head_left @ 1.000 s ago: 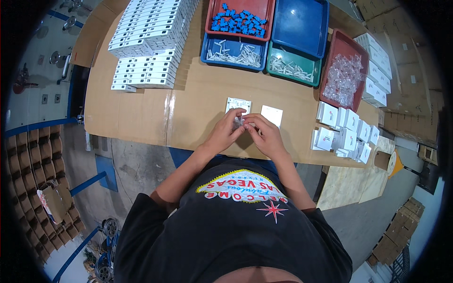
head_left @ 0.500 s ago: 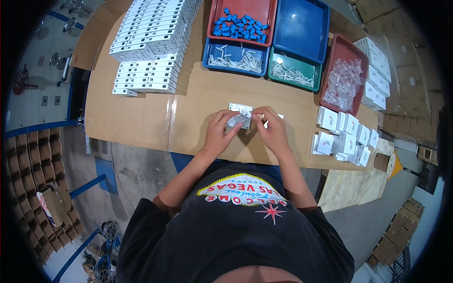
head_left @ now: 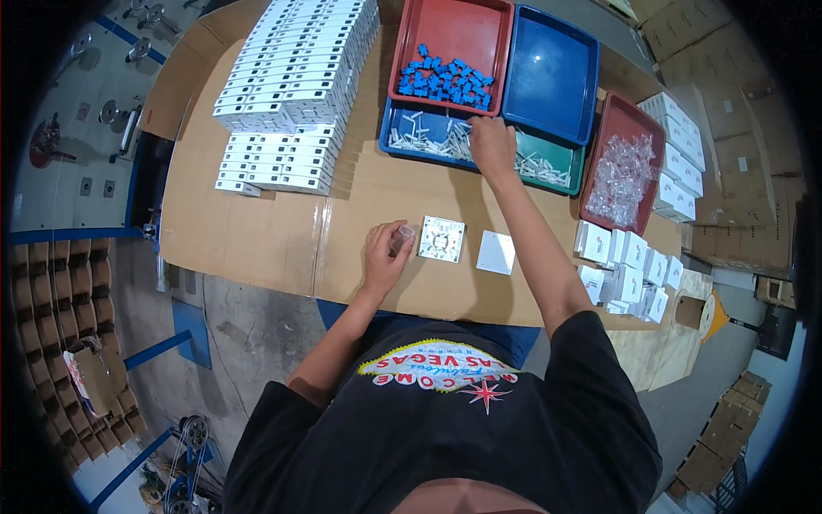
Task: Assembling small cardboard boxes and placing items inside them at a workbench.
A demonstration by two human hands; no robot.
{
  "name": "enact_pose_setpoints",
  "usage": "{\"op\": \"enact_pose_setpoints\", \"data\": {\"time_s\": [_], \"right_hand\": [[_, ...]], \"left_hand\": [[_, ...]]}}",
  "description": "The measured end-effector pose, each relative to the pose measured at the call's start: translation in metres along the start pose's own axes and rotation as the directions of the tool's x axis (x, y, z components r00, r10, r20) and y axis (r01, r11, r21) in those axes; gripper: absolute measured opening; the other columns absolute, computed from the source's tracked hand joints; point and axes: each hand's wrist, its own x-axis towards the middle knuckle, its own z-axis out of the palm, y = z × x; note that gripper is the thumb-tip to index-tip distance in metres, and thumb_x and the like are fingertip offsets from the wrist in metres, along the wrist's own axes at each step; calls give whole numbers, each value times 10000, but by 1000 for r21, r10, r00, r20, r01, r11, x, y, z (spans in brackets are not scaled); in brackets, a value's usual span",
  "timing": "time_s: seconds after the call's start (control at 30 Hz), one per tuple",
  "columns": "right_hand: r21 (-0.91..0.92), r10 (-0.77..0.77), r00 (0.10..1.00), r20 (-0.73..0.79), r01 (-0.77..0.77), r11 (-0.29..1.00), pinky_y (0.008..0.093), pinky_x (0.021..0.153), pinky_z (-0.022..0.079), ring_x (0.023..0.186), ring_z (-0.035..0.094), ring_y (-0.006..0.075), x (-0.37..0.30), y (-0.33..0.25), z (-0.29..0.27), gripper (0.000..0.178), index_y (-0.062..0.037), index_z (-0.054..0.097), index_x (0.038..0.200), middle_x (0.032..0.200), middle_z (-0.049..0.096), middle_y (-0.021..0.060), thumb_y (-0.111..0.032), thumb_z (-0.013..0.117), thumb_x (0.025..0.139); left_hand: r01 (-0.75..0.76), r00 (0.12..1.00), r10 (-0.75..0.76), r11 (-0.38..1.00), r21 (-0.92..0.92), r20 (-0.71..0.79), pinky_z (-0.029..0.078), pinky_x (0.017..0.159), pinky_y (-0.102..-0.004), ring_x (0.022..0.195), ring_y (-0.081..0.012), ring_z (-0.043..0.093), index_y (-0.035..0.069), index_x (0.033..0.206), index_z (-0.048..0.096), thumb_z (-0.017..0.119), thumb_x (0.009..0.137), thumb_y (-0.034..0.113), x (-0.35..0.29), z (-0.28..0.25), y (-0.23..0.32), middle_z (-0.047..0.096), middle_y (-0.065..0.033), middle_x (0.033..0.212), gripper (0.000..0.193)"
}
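My left hand [head_left: 386,259] rests on the cardboard, fingers closed round a small clear plastic piece [head_left: 401,238]. Just right of it lies a white square plate [head_left: 442,239] with holes and raised details on its face. A plain white square cover [head_left: 496,252] lies further right, beneath my outstretched right arm. My right hand [head_left: 493,147] reaches to the right end of the low blue tray [head_left: 411,152] of small white pins, beside the green tray [head_left: 548,186] of similar pins. Its fingers are curled together at the pins; whatever they grip is too small to make out.
A red tray [head_left: 454,24] of blue plastic pieces and a blue tray [head_left: 550,73] stand behind. Another red tray [head_left: 610,116] holds clear plastic parts. White boxes [head_left: 282,111] are stacked at far left; more white units [head_left: 629,257] sit at right.
My hands were together over the square plate. My right hand has gone forward to the pin trays; my left has moved aside leftward with the clear piece, leaving the plate uncovered.
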Motion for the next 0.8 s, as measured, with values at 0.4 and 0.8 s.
{"op": "enact_pose_setpoints", "data": {"time_s": [0.4, 0.8], "right_hand": [[-142, -21, 1000, -12, 19, 990, 466, 855, 436, 1036, 634, 256, -2, 7, 18, 212, -147, 784, 1059, 996, 709, 58, -137, 708, 861], [707, -18, 835, 550, -454, 543, 291, 673, 514, 710, 628, 117, -115, -64, -80, 192, -25, 754, 1106, 892, 753, 70, -120, 750, 939]], "left_hand": [[24, 1000, -24, 999, -36, 1, 518, 964, -416, 1105, -337, 644, 40, 1305, 676, 808, 889, 149, 1, 0, 7, 695, -144, 1202, 450], [-7, 1000, 7, 1000, 0, -6, 502, 982, -436, 1132, -353, 629, 57, 1311, 681, 817, 876, 181, 2, -4, 5, 683, -144, 1227, 472]]}}
